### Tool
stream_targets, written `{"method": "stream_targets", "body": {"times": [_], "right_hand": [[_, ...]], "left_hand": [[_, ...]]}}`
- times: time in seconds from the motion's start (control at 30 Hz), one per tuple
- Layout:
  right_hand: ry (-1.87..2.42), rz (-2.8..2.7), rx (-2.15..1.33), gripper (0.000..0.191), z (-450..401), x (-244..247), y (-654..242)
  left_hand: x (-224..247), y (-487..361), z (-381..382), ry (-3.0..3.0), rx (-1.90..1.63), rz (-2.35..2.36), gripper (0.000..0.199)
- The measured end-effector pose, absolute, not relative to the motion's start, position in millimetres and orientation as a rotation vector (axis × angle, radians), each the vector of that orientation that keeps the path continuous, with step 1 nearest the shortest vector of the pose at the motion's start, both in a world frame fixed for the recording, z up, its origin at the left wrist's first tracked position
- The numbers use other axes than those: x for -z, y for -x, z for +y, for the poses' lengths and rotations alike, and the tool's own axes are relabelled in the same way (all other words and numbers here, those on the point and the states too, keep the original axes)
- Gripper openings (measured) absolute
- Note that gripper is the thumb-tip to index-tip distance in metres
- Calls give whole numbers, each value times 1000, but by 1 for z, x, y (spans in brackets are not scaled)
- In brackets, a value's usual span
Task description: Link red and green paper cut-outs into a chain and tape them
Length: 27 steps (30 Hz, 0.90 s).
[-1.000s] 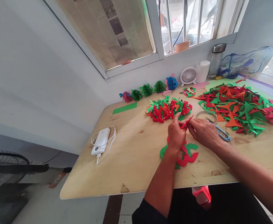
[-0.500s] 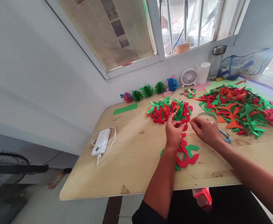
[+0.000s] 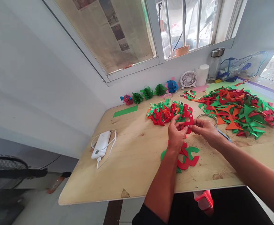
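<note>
My left hand (image 3: 175, 135) is closed in a pinch on a curved red paper cutout (image 3: 189, 119) that has small white patches on it. Right beside it my right hand (image 3: 204, 130) is also closed, its thumb and fingertips meeting the cutout's right edge. Just behind the hands lies a bunch of red, green and orange paper cutouts (image 3: 161, 115), several with white patches. Loose red and green paper cutouts (image 3: 190, 161) lie in front, partly hidden by my left forearm.
A large heap of paper scraps (image 3: 241, 109) is on the right, near a roll of tape (image 3: 207, 117) and a blue cutter (image 3: 224, 135). Paper ornaments (image 3: 147, 92), a small fan (image 3: 188, 79) and a glass bottle (image 3: 216, 65) line the wall. A white power bank (image 3: 101, 145) lies left.
My right hand has moved left, and its fingertips now meet the red cutout at my left fingers. The view has shifted slightly.
</note>
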State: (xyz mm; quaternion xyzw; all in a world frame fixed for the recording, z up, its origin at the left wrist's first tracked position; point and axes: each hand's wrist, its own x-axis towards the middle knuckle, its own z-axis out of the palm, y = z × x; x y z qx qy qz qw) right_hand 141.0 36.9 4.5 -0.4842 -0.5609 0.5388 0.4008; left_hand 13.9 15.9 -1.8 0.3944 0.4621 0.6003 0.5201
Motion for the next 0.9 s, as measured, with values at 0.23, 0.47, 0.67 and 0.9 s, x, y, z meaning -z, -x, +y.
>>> {"method": "stream_targets", "body": {"times": [0.23, 0.47, 0.67, 0.9], "right_hand": [[1229, -1366, -1373, 16, 40, -1, -143], [1197, -1355, -1384, 12, 37, -5, -141], [1176, -1357, -1370, 9, 35, -5, -139], [1157, -1322, -1351, 16, 40, 1, -143]], "left_hand": [[-4, -9, 20, -715, -1425, 1022, 55], [-1, -10, 19, -633, -1442, 987, 55], [5, -13, 19, -757, -1458, 1029, 61], [4, -12, 19, -796, -1455, 1078, 58]]}}
